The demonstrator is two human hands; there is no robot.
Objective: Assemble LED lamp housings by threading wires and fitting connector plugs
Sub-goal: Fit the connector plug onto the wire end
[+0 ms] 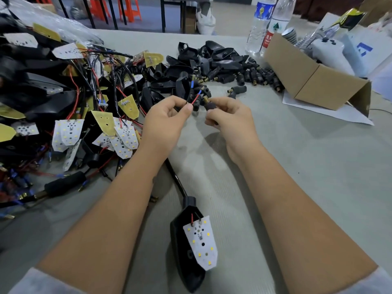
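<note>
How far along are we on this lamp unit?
Done: the white LED board is wired into the black lamp housing near the table edge. In hand: the left hand pinches the red and black wire ends; the right hand holds a black brass-tipped connector plug. Left: threading them together, plus the loose pile of boards.

Matt grey cloth table cover (307, 166), strewn with black plastic, brass and card.

Fine ribbed weave across the cover. Glossy black plastic on the lamp housing (182, 251), under a flat matt white LED board (202, 242). Dull, rubbery black on the connector plug (211, 106) with a shiny brass threaded tip. Smooth red insulation on the wire (196, 99). Plain brown corrugated cardboard box (314, 81), matt. Clear, glossy plastic water bottles (263, 24) with printed labels. Crinkled transparent plastic bag (48, 20), shiny.
</note>
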